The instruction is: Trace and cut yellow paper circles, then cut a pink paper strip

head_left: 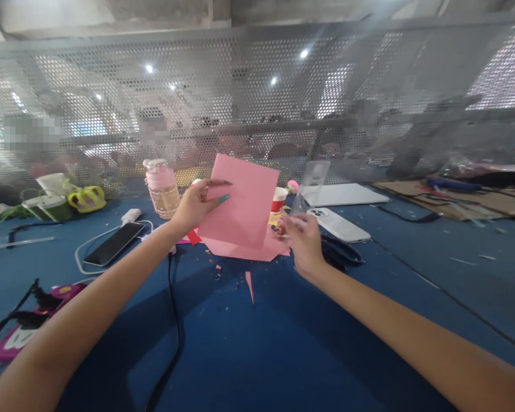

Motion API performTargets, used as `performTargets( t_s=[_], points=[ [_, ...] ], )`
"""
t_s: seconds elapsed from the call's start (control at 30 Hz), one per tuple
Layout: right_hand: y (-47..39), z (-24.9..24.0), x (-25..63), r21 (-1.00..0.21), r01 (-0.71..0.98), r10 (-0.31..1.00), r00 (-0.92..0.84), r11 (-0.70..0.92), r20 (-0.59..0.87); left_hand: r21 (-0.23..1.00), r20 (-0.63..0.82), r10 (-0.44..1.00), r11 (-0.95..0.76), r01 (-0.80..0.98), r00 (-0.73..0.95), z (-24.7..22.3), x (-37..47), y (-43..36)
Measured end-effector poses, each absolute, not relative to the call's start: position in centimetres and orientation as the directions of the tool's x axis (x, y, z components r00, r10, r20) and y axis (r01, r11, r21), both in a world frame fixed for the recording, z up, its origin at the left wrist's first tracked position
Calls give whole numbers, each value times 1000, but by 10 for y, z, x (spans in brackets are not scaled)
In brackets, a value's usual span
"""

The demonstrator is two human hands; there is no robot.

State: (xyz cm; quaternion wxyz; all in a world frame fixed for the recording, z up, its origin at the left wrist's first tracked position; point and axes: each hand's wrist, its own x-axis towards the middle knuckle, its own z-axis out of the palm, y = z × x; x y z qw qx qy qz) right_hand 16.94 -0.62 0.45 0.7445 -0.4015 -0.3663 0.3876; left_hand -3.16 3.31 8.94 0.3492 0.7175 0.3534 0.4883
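A sheet of pink paper [242, 200] is held upright and slightly tilted by my left hand [197, 203], which grips its left edge with fingers over the front. Just right of the sheet is my right hand [302, 237], its fingers curled together and blurred; what they hold, if anything, I cannot make out. Beneath the upright sheet, more pink paper [249, 252] lies flat on the blue table. A thin pointed pink scrap [249, 287] lies nearer to me, among tiny paper bits.
A pink-lidded bottle [162, 189], a dark phone [115, 244] and a purple power strip [15, 340] are at left. A red and white paper cup [278, 199], a white phone [341, 224] and a dark-blue pouch-like thing [341, 252] are at right. A perforated metal screen [257, 103] stands behind.
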Motion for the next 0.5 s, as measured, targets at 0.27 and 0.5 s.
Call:
performTargets(
  t_s=[0.27,0.5],
  points=[
    [-3,13,176,-870,-410,952,240,275,188,885,427,854,-463,58,298,67,-26,42],
    [-6,15,174,-914,-334,941,316,229,121,609,636,723,-684,401,269,40,-22,42]
  ],
)
